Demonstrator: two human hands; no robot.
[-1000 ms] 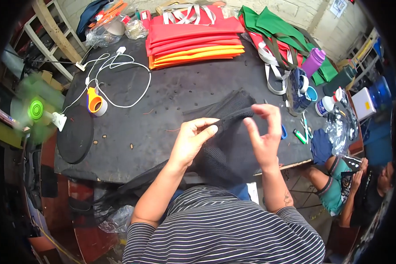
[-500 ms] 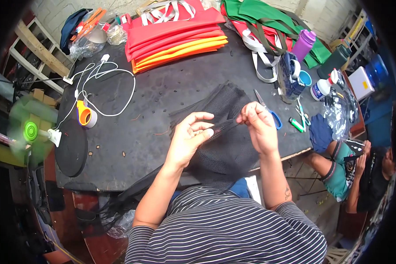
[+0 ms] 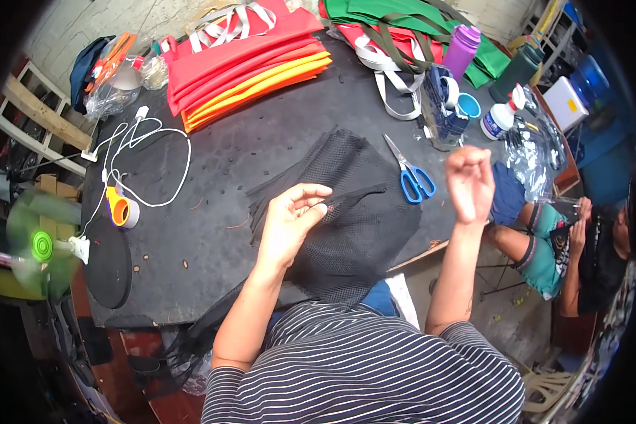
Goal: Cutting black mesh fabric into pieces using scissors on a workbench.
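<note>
Black mesh fabric lies bunched on the dark table in front of me, its near part hanging over the edge toward my lap. My left hand pinches a folded strip of this mesh between thumb and fingers. Off to the right, my right hand is raised away from the cloth with its fingers curled together; whatever they may hold is too small to make out. Between that hand and the mesh rest scissors with blue handles, their blades pointing away from me.
Red and orange folded bags are stacked at the back. Green bags, a purple bottle and a spray bottle stand back right. A white cable, tape dispenser and fan are left. A seated person is at right.
My right hand has left the mesh and moved right, uncovering the scissors. My left hand stays on the cloth. The whole view has shifted a little to the right.
</note>
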